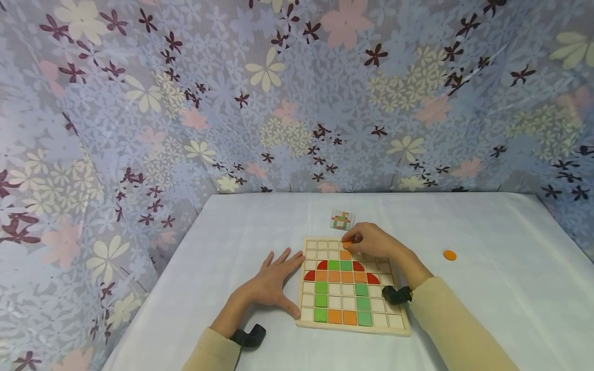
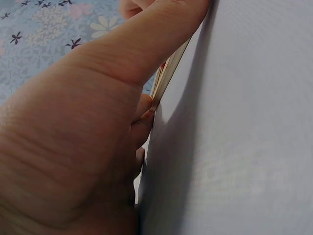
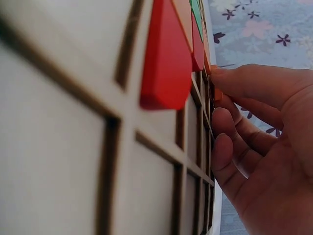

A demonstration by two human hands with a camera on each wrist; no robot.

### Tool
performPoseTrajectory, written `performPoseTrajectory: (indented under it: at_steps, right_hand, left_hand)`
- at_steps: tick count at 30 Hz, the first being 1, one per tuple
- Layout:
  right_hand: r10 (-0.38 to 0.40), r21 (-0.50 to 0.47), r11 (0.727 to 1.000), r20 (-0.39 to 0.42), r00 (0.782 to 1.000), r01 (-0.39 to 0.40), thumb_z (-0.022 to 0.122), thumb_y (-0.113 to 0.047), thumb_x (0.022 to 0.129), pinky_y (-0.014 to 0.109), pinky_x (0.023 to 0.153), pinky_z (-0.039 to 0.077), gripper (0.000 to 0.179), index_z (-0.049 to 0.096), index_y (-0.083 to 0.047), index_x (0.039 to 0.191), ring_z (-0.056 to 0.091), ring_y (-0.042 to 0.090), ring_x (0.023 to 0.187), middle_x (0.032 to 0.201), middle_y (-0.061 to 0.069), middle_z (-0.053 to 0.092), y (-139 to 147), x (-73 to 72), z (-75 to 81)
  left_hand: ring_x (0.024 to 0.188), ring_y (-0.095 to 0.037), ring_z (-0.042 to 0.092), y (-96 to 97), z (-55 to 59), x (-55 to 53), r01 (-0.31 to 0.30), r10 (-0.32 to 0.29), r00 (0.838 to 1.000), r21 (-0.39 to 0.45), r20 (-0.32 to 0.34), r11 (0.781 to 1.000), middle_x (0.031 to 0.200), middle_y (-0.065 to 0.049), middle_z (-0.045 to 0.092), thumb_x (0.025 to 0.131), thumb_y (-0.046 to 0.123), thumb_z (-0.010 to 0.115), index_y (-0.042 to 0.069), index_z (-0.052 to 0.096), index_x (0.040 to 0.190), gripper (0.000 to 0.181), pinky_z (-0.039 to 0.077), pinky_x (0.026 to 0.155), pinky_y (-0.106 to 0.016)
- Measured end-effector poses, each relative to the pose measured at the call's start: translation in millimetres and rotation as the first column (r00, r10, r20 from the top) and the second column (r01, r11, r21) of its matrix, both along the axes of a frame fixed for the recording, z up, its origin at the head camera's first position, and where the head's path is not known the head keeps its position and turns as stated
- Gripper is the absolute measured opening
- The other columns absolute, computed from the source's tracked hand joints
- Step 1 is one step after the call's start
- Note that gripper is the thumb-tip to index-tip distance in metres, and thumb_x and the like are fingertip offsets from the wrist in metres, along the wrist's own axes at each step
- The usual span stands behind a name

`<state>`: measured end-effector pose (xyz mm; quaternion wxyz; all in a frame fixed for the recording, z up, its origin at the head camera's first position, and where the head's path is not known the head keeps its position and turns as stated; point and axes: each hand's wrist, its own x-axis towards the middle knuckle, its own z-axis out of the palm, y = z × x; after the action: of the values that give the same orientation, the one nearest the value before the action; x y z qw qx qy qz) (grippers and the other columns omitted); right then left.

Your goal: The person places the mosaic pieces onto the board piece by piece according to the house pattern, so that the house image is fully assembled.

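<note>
A wooden grid board [image 1: 377, 319] lies on the table, holding green, orange and red pieces in some of its squares. At its top row my right hand [image 1: 371, 241] pinches an orange piece [image 1: 347, 245] between thumb and fingers, just above an orange square piece [image 1: 345, 255]. In the right wrist view part of the orange piece [image 3: 218, 94] shows beneath the thumb; its full shape is hidden. My left hand [image 1: 269, 284] lies with spread fingers along the board's left edge, fingertips and thumb touching the rim. Close by in the right wrist view is a red curved piece [image 3: 167, 58].
A small pattern card [image 1: 342, 220] lies beyond the board's top edge. One orange disc [image 1: 449, 255] is on the white tablecloth [image 1: 492, 299] to the right. Flowered fabric [image 1: 297, 103] hangs behind the table.
</note>
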<state>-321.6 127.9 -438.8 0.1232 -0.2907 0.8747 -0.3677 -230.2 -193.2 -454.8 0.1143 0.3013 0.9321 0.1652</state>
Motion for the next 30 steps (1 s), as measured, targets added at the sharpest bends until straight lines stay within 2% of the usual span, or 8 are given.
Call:
performPoseTrajectory:
  at_steps: [7, 16, 25, 30]
  right_hand:
    - [-0.035, -0.009, 0.999, 0.041, 0.999, 0.035, 0.071, -0.017, 0.088, 0.036, 0.076, 0.052, 0.026, 0.071, -0.008, 0.113, 0.059, 0.018, 0.093, 0.106, 0.002, 0.063, -2.4, -1.0, -1.9]
    - [-0.039, -0.034, 0.999, 0.071, 0.997, 0.041, 0.072, -0.016, 0.088, 0.038, 0.079, 0.053, 0.027, 0.07, -0.008, 0.113, 0.062, 0.018, 0.093, 0.106, 0.001, 0.068, -2.9, -1.7, -0.4]
    - [-0.02, -0.038, 0.999, 0.053, 0.998, 0.022, 0.071, -0.015, 0.089, 0.038, 0.078, 0.052, 0.025, 0.071, -0.008, 0.113, 0.061, 0.018, 0.092, 0.105, 0.002, 0.067, -3.3, -0.6, -0.1]
    - [-0.029, -0.048, 0.998, 0.067, 0.997, 0.032, 0.072, -0.016, 0.088, 0.037, 0.078, 0.053, 0.03, 0.069, -0.005, 0.115, 0.062, 0.018, 0.092, 0.106, 0.003, 0.068, 0.3, 2.5, 3.6]
  left_hand:
    - [0.146, -0.023, 0.0, 0.0, 1.5, 1.4, -0.008, 0.008, 1.0, -0.006, -0.001, 1.0, 0.16, 0.007, 0.011, 0.048, 0.083, 0.069, 0.023, 0.017, 0.156, 0.134, -0.004, 0.113, -0.055]
    - [0.146, -0.022, 0.0, 0.0, 4.8, 0.8, -0.009, 0.009, 1.0, -0.015, -0.004, 1.0, 0.16, 0.007, 0.012, 0.048, 0.084, 0.069, 0.023, 0.017, 0.156, 0.134, -0.004, 0.113, -0.054]
    - [0.146, -0.024, 0.002, -1.2, 3.9, 0.2, -0.001, 0.001, 1.0, -0.005, -0.016, 1.0, 0.16, 0.005, 0.013, 0.048, 0.083, 0.07, 0.022, 0.017, 0.156, 0.135, -0.002, 0.113, -0.055]
    - [0.146, -0.024, 0.001, -0.9, 2.3, 0.3, 0.01, -0.01, 1.0, 0.003, -0.006, 1.0, 0.16, 0.005, 0.013, 0.049, 0.082, 0.07, 0.021, 0.016, 0.156, 0.134, -0.004, 0.113, -0.055]
